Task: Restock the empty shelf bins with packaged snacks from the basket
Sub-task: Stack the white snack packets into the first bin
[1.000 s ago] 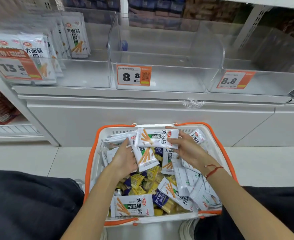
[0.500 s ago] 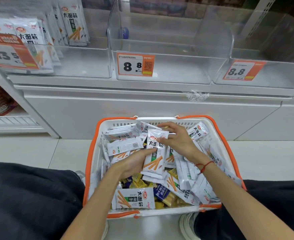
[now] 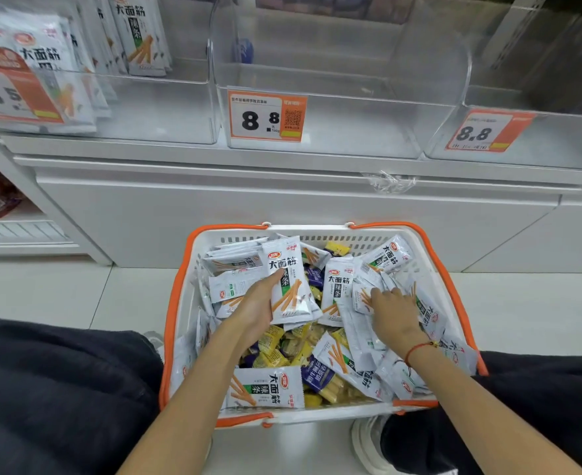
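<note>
white snack packet point(image 3: 288, 279) with orange sticks printed on it is sitting upright-ish in the left half of the basket point(image 3: 176, 303), on top of the pile, held by the left hand point(image 3: 255, 308); thumb is lying across the packet's front, fingers are curling behind it, so the hand is clamped on what looks like a small stack of the same packets. right hand point(image 3: 390, 311) is reaching into the right half of the basket, fingers spreading and pressing down on loose white packets point(image 3: 361, 296); cannot tell if it is actually pinching one. a red string bracelet point(image 3: 418, 349) is circling the right wrist. more white packets are lying all over the basket, one flat packet point(image 3: 267, 387) sitting at the near rim, with yellow and purple small snacks point(image 3: 282, 344) showing in the middle underneath. basket is white with orange rim and handles, sitting on the floor between dark trouser legs point(image 3: 53, 389). above the basket, the middle clear bin point(image 3: 334, 108) with an 8.8 price tag point(image 3: 267, 116) is standing on the shelf. up-left of the basket, another bin point(image 3: 166, 108) is holding the same white packets. up-right of the basket, a third clear bin point(image 3: 540, 132) is carrying an 8.8 tag too.
</note>
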